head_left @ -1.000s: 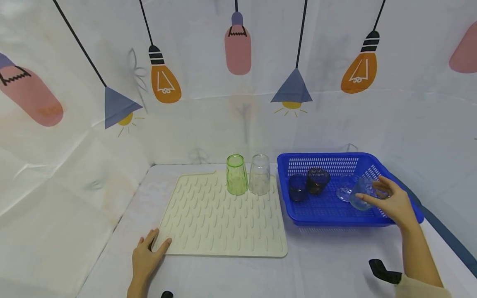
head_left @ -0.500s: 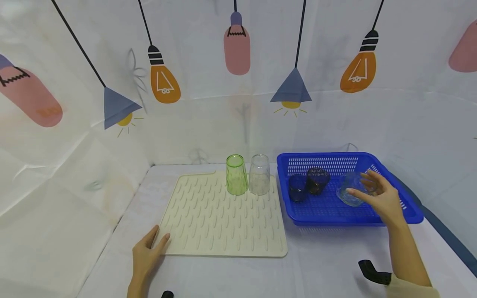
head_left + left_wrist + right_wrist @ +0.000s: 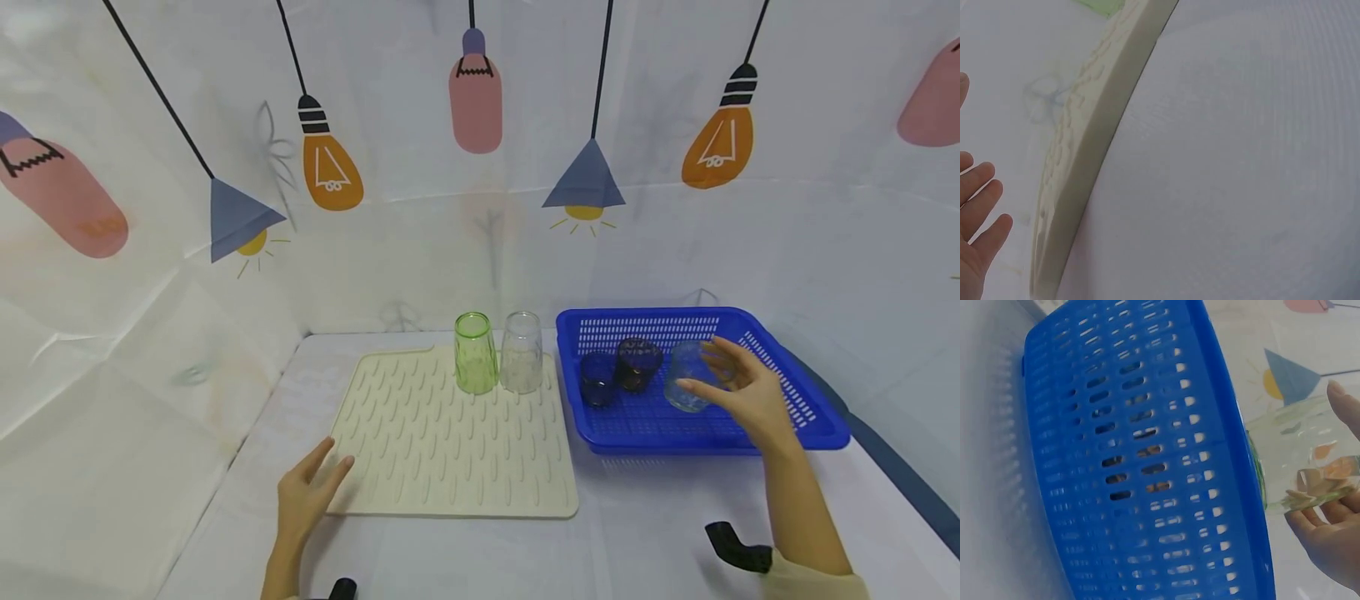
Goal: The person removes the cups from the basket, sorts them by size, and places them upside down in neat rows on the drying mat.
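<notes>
My right hand [image 3: 750,396] grips a clear drinking glass [image 3: 681,379] over the blue basket, thumb on the near side and fingers behind. In the right wrist view the same glass [image 3: 1297,459] shows beyond the basket's rim, with fingers curled around it. My left hand [image 3: 303,496] hovers with spread fingers over the front left corner of the cream drying mat [image 3: 450,467]. The left wrist view shows its fingers [image 3: 982,206] apart from the mat's edge [image 3: 1088,156]. On the mat's back edge stand a green glass [image 3: 476,358] and a clear glass [image 3: 522,358], side by side.
The blue plastic basket [image 3: 675,442] stands right of the mat, its perforated walls rising around two dark glasses, a bluish one [image 3: 597,383] and a brownish one [image 3: 639,367]. A white cloth wall [image 3: 420,250] printed with lamps closes the back of the table.
My right hand has carried the clear glass leftward across the basket. My left hand has lifted slightly and shifted right at the mat's corner. Both glasses on the mat stay put.
</notes>
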A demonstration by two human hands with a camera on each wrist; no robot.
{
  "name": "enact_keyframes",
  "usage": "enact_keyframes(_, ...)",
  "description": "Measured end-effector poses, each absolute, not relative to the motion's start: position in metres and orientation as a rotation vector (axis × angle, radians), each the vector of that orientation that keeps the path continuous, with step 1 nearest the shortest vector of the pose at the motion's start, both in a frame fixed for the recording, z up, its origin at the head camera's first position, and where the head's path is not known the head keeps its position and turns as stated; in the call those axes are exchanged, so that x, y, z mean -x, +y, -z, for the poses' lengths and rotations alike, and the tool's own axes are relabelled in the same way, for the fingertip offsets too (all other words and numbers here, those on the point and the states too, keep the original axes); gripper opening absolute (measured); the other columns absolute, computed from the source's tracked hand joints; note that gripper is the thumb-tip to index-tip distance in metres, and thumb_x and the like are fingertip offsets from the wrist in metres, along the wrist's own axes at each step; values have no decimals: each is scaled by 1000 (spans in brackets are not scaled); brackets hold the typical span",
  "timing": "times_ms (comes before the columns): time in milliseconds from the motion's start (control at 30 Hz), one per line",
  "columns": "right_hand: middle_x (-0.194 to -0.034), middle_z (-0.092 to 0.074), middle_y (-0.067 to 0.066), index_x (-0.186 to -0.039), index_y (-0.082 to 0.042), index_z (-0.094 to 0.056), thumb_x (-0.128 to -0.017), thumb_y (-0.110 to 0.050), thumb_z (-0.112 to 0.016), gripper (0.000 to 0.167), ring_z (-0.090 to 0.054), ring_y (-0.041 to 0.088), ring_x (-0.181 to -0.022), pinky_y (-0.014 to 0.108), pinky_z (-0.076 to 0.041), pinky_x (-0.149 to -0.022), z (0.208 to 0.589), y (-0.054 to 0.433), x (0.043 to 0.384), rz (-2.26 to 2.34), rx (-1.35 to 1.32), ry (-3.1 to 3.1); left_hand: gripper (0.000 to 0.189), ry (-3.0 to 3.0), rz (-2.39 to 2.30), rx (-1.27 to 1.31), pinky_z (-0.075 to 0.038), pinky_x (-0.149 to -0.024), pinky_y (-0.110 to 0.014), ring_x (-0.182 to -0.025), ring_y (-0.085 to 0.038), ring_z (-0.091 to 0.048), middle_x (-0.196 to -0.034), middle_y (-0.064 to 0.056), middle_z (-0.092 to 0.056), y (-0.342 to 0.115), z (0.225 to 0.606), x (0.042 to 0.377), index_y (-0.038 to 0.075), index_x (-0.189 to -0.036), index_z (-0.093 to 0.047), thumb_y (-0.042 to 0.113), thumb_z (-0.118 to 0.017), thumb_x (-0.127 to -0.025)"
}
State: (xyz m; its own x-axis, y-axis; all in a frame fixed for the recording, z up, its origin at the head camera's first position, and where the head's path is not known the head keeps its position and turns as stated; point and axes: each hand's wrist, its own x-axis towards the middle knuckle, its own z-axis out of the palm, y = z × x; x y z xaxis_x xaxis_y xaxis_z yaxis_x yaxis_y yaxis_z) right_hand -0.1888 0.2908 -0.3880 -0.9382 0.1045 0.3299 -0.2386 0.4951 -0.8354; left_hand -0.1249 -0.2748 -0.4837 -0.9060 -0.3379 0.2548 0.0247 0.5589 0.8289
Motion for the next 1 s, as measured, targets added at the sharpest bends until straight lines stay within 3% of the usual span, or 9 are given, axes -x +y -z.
enact_keyframes(100,-133,-51,3,-144,-8,-36,-80,-12,-76,76,-47,-8,-108,3,-40,-87,384,286,189,-1435,-146,-2404,55,-2388,1332,-209,-29,-91,2,-121,-36,-51,-128,-17,-57,-270,478,127,-5,-126,-56,22,-74,-82)
enact_keyframes(333,-134,-50,7,-144,-4,-34,-79,-10,-76,78,-48,-8,-107,3,-42,-86,384,281,190,-1456,-185,-2410,51,-2343,1364,-135,-35,-91,-2,-119,-34,-52,-127,-17,-58,-262,471,133,-6,-124,-57,16,-74,-82)
enact_keyframes(600,-134,-51,4,-144,-3,-33,-80,-11,-75,77,-48,-7,-108,5,-43,-86,386,273,190,-1514,-243,-2390,48,-2288,1414,-70,-41,-92,-8,-115,-13,-55,-123,-18,-60,-244,457,137,-8,-122,-58,5,-75,-79)
enact_keyframes(800,-132,-53,2,-142,-9,-40,-79,-8,-76,72,-51,-4,-110,8,-43,-89,393,268,193,-1642,-344,-2271,49,-2207,1508,18,-48,-89,-17,-108,-26,-62,-116,-22,-63,-231,453,142,-10,-122,-57,-3,-74,-77)
enact_keyframes(1000,-132,-52,4,-143,-7,-37,-80,-7,-75,74,-50,-1,-111,8,-44,-90,384,252,189,-1606,-343,-2327,48,-2175,1569,111,-50,-87,-18,-105,-37,-62,-114,-23,-64,-218,449,146,-10,-122,-56,-1,-74,-78)
